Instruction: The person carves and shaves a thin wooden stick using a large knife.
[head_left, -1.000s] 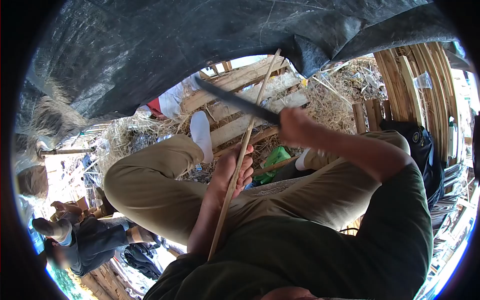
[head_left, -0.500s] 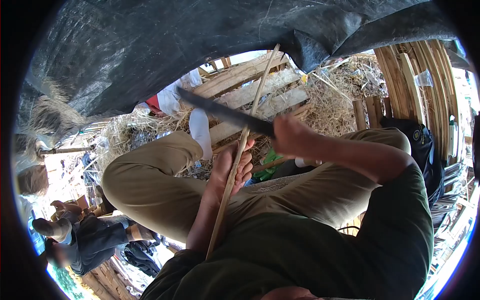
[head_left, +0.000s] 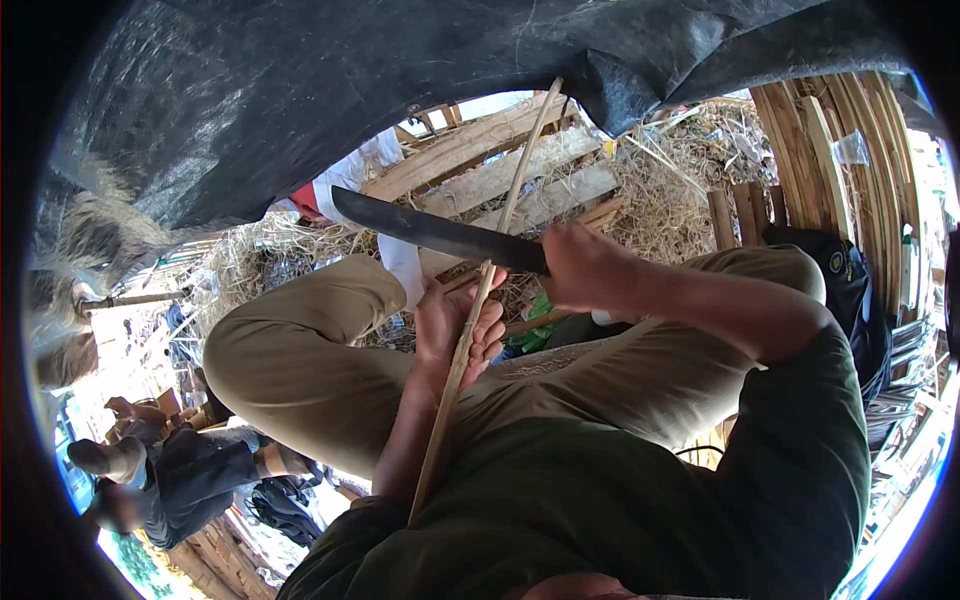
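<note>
A long pale stick (head_left: 461, 358) slants up from the torso, between the bent knees, held in the curled left hand (head_left: 437, 325). Right hand (head_left: 582, 270) is clenched at the near end of a dark knife (head_left: 425, 230), its blade crossing the stick just beyond the left hand; contact unclear. Farther out: planks (head_left: 560, 200), straw (head_left: 655, 195), black sheet (head_left: 300, 110).
</note>
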